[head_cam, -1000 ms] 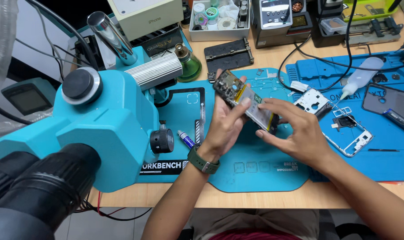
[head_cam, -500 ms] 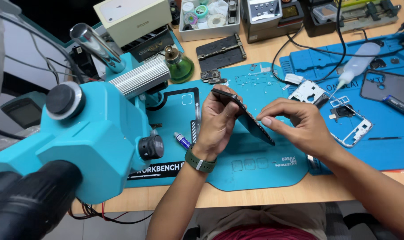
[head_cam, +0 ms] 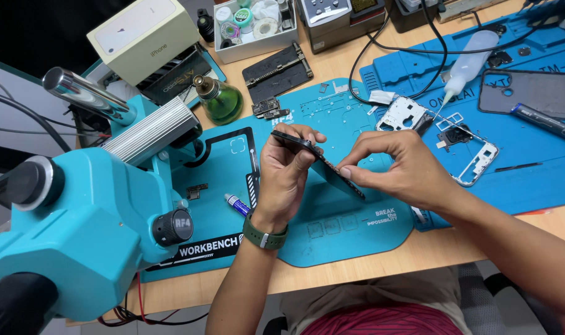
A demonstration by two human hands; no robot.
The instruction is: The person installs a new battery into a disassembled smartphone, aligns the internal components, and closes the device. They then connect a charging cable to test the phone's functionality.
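Dark phone body (head_cam: 320,162) is being held edge-on above the teal work mat (head_cam: 332,223), centre of frame, tilting down to the right. Seen almost side-on, so its faces are hard to make out; upper end is hiding under fingertips. Left hand (head_cam: 285,174) is gripping the upper end, fingers curling over the top edge, wrist bent back, green watch (head_cam: 265,234) showing on the forearm. Right hand (head_cam: 400,170) is pinching the lower right part between thumb and forefinger, other fingers arching above; its arm is running out of frame at lower right. Nearby on the mat a small purple-tipped tube (head_cam: 236,204) is lying. To the right a stripped phone frame (head_cam: 462,139) is sitting on a blue mat (head_cam: 531,167). A teal microscope (head_cam: 90,211) is filling the left, partly cut off. Green glass bottle (head_cam: 217,99) is standing upper centre.
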